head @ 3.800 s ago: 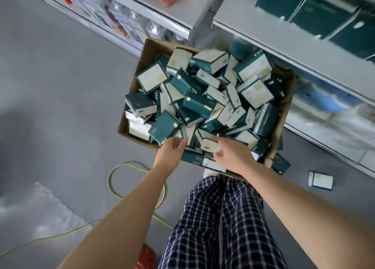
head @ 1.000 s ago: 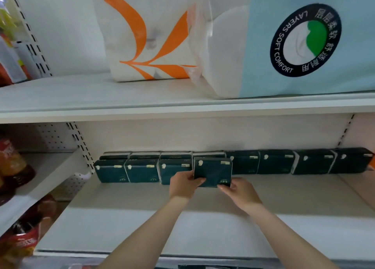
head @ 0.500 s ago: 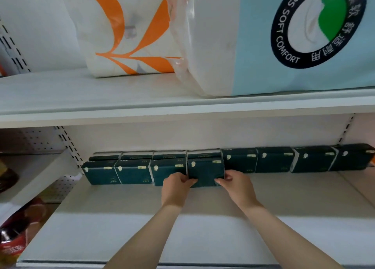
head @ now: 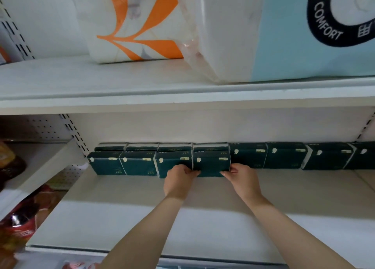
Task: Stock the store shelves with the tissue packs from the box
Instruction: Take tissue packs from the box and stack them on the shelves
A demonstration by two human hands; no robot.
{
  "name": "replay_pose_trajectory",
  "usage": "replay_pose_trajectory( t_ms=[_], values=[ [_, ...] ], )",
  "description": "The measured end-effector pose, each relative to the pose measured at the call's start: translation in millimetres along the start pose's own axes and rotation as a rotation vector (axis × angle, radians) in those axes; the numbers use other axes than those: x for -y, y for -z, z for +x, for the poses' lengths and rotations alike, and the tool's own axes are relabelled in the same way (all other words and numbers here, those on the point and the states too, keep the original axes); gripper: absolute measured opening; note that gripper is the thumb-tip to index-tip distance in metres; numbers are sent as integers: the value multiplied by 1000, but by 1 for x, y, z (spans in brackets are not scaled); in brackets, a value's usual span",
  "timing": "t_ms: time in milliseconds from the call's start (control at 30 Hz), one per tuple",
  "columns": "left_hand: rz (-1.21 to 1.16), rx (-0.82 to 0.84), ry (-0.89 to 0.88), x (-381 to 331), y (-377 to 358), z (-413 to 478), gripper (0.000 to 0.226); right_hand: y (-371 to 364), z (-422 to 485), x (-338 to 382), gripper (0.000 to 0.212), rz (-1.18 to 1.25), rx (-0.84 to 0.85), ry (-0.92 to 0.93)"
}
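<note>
From the head camera, my left hand [head: 179,177] and right hand [head: 239,176] each pinch a lower corner of the tissue pack [head: 211,162] with curled fingers. It stands upright on the shelf [head: 182,218], fourth in the front row. This looks like the placing step; next I would release and fetch another.

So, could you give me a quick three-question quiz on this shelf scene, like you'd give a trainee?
1. True or false: the left hand and right hand hold the same tissue pack.
2. What sits on the upper shelf? A) bottles B) big wrapped packages C) a cardboard box
3. Counting the held one, the front row has ___ packs.
Key: 1 true; 2 B; 3 four.
</note>
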State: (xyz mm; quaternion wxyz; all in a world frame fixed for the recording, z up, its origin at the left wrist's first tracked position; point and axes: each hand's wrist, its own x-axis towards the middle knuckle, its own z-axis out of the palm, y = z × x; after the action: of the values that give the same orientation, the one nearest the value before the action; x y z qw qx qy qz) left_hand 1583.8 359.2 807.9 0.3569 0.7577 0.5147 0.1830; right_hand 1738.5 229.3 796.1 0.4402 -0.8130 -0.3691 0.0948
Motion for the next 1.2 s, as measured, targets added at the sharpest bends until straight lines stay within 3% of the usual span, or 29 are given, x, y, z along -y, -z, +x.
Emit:
replay_pose_trajectory(
  t_ms=[167,300,500,600,667,767,900,1067,1200],
  values=[
    [-86,119,-60,6,8,-4,26,6,-13,0,9,87,41,-1],
    [-76,190,-103,19,30,-9,10,15,-33,3,38,46,86,-136],
    [21,387,-145,30,73,-39,41,29,-68,25,47,-122,76,-38],
    [119,343,-255,39,102,-65,61,25,-90,51,42,-126,95,84],
    [100,310,-282,48,125,-88,70,17,-107,76,49,-156,164,169],
    [72,219,-300,68,160,-127,75,-1,-138,114,58,-189,265,310],
    [94,85,-338,124,204,-190,74,-40,-194,151,52,-110,387,452],
    [19,6,-154,232,236,-266,73,-112,-262,156,49,-91,612,582],
    [7,76,127,335,222,-311,73,-177,-310,120,51,-166,828,499]
  ],
)
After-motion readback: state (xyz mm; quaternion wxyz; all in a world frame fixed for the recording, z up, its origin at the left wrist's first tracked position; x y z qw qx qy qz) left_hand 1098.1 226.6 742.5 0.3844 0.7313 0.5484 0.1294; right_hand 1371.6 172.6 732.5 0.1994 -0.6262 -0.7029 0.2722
